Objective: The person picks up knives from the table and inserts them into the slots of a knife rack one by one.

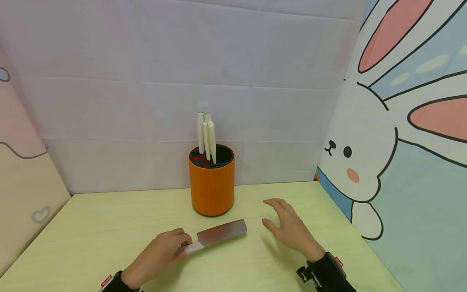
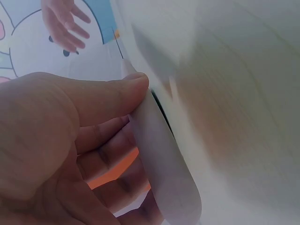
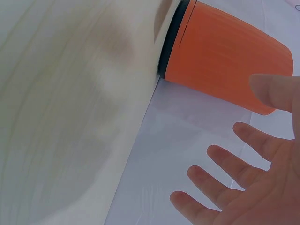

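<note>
My left hand [image 1: 164, 250] grips a cleaver [image 1: 223, 232] by its white handle [image 2: 164, 159], thumb along one side and fingers curled behind. The broad metal blade points right, low over the table in the head view. My right hand [image 1: 292, 229] is held above the table to the right of the blade, fingers spread and holding nothing. Behind the blade stands an orange round knife block [image 1: 212, 190] with a black top. Several white-handled knives [image 1: 206, 138] stick up from its slots. In the right wrist view, the spread fingers [image 3: 239, 159] are near the block.
The pale wood-grain table [image 1: 109, 227] reaches back to a white sheet wall [image 1: 109, 109]. On the right stands a panel with a cartoon rabbit [image 1: 361, 162]; a pink and cream panel [image 1: 25, 182] borders the left side.
</note>
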The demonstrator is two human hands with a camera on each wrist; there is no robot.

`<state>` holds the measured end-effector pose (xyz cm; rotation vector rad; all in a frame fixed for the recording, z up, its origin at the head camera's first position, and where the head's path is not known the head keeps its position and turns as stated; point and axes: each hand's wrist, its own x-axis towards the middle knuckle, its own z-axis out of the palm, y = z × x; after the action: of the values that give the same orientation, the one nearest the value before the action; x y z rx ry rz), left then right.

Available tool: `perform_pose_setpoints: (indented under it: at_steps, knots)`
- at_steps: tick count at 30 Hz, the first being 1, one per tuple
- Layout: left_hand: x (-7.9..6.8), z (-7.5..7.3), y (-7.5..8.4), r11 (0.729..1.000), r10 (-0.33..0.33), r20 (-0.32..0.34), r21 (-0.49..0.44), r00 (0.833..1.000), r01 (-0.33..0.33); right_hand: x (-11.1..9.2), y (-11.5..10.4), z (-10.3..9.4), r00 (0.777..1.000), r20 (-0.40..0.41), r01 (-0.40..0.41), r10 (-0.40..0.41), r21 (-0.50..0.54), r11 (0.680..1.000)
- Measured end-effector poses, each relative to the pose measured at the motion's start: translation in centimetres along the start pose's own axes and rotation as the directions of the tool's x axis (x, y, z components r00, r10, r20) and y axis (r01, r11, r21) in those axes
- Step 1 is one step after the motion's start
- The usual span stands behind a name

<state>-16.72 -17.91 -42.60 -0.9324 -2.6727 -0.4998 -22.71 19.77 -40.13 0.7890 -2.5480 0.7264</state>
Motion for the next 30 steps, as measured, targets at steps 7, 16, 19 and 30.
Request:
perform_pose_setpoints:
  at_steps: [7,16,19,30]
  knots:
    - [2.6,1.4,1.0,1.0,-0.012,0.063,-0.018,0.998,0.013,0.0,0.1,0.1,1.0,0.001,0.005,-0.005,0.006,1.0]
    - [4.6,3.2,1.8,0.998,-0.016,0.107,-0.051,0.994,0.022,-0.1,0.2,0.1,1.0,0.009,-0.001,0.001,0.012,1.0]
    - [5.0,3.6,2.1,0.998,-0.021,0.113,-0.049,0.993,0.026,-0.1,0.3,0.1,1.0,0.011,0.0,0.0,0.008,1.0]
    - [5.5,4.1,2.7,0.997,-0.04,0.13,-0.057,0.991,0.048,-0.1,0.4,0.3,1.0,0.017,-0.009,0.009,0.006,1.0]
